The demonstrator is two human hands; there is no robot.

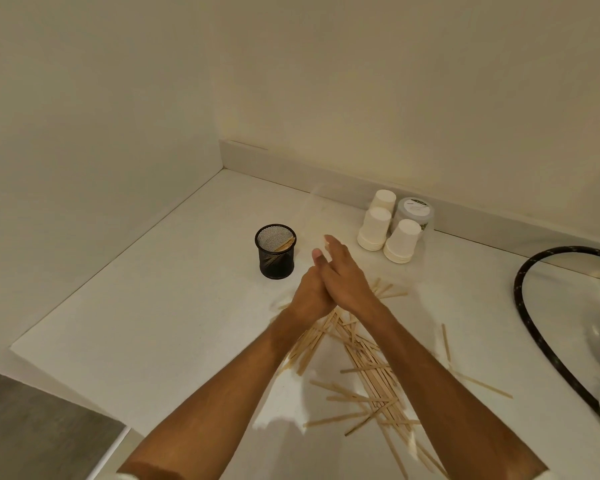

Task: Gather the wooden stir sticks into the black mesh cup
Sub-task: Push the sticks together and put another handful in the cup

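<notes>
The black mesh cup (276, 252) stands upright on the white counter with a few wooden stir sticks leaning inside it. Many more wooden stir sticks (368, 372) lie scattered in a loose pile nearer to me. My left hand (307, 296) and my right hand (347, 277) are pressed together palm to palm above the far end of the pile, just right of the cup. A pale tip shows at the fingertips. Whether any sticks are clamped between the palms is hidden.
Three stacks of upside-down white paper cups (400, 245) and a clear lidded jar (414, 213) stand at the back wall. A black braided hose (530, 337) curves around a sink at the right. The counter edge (66, 379) drops off at the left front.
</notes>
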